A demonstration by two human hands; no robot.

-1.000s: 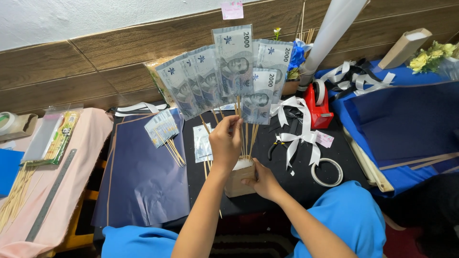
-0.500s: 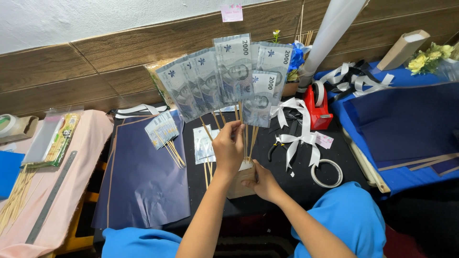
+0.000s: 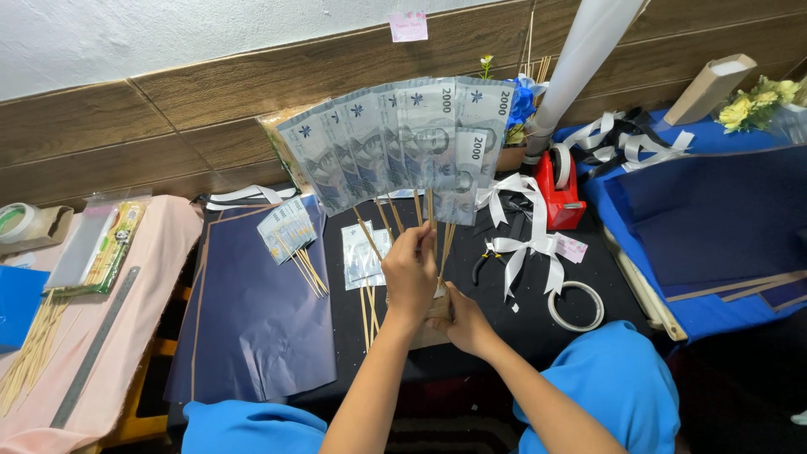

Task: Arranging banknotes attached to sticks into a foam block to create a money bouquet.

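Left hand [image 3: 409,273] pinching skewers [image 3: 429,220] of fanned grey banknotes [image 3: 403,143], pink note [image 3: 408,25] above.

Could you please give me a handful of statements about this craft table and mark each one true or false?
1. The left hand pinches the wooden skewers below a fan of banknotes. True.
2. The right hand rests on the red tape dispenser. False: it steadies the base of the skewers, apart from the dispenser.
3. A white ribbon bow lies on the dark sheet to the right of the hands. True.
4. The roll of clear tape hangs on the wall. False: it lies flat on the table near the right arm.
5. A grey ruler lies on the pink cloth at far left. True.
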